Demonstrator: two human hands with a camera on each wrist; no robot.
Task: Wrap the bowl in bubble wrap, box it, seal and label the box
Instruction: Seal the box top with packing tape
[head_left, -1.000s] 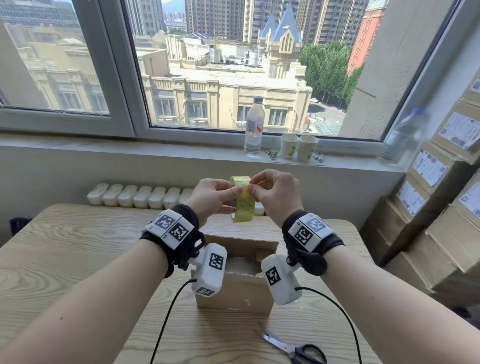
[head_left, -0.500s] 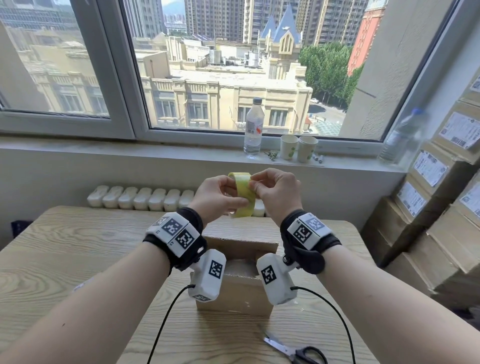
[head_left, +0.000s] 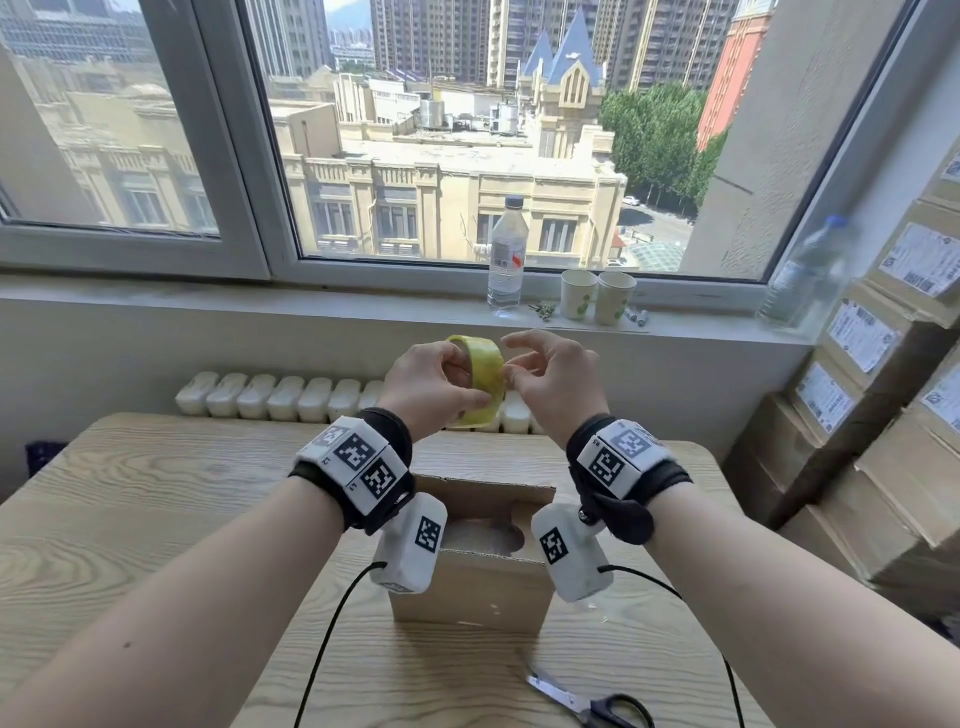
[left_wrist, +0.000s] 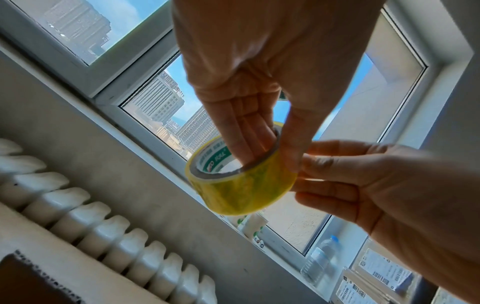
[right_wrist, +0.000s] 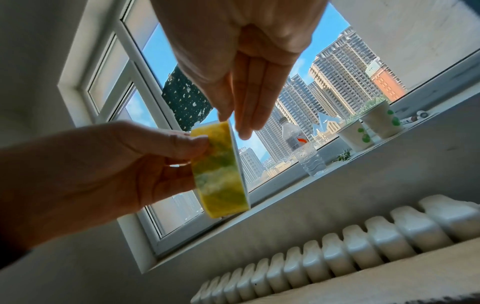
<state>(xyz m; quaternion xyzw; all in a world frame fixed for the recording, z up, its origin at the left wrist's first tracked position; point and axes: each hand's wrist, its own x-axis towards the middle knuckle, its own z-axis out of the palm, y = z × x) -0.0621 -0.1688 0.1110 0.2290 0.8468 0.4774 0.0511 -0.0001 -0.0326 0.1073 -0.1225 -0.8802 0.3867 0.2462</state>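
A yellow tape roll (head_left: 483, 382) is held up in front of the windowsill. My left hand (head_left: 441, 382) grips it, fingers through the core and thumb on the outer face, as the left wrist view shows on the tape roll (left_wrist: 241, 185). My right hand (head_left: 519, 364) is just right of it, fingers loosely spread, thumb and a fingertip touching the roll's outer face. In the right wrist view its fingers (right_wrist: 249, 115) hang straight beside the tape roll (right_wrist: 221, 170). Below my wrists the cardboard box (head_left: 472, 592) stands on the table with its top open. Something pale lies inside.
Scissors (head_left: 589, 701) lie on the wooden table (head_left: 156, 499) in front of the box. A water bottle (head_left: 506, 254) and two paper cups (head_left: 597, 299) stand on the sill. Labelled cardboard boxes (head_left: 883, 395) are stacked at the right. A white radiator (head_left: 270, 397) runs behind the table.
The roll has turned from edge-on so that its core now faces left. My right hand's fingers have loosened from a pinch into a light touch. Both hands rose slightly.
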